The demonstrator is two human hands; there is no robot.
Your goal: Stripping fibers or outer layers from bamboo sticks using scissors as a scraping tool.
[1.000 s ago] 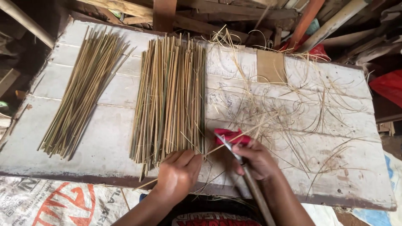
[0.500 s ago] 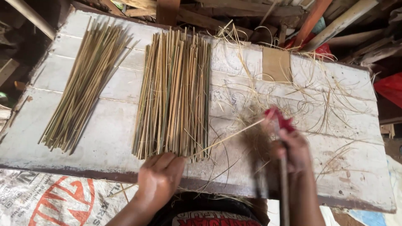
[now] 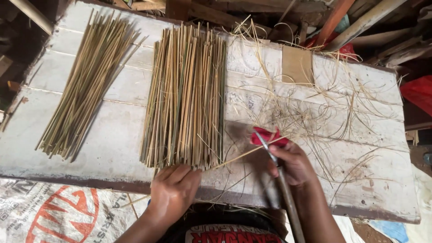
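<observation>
My left hand (image 3: 173, 191) rests at the near edge of the white wooden table (image 3: 112, 148), its fingers closed on the near end of a thin bamboo stick (image 3: 243, 155) just below the middle bundle of bamboo sticks (image 3: 186, 96). The stick slants up to the right toward my right hand (image 3: 292, 164). That hand grips a long-handled knife (image 3: 283, 193) whose blade tip is wrapped in red cloth (image 3: 269, 137), the blade lying against the stick.
A second bundle of sticks (image 3: 87, 83) fans out at the left. Thin bamboo shavings (image 3: 315, 108) litter the right half of the table around a brown cardboard patch (image 3: 297, 65). Timber lies behind the table, a printed sack (image 3: 58, 216) below left.
My right hand, with the knife, swung out to the right half a second ago and has come back left onto the stick. My left hand shifted slightly along the table edge.
</observation>
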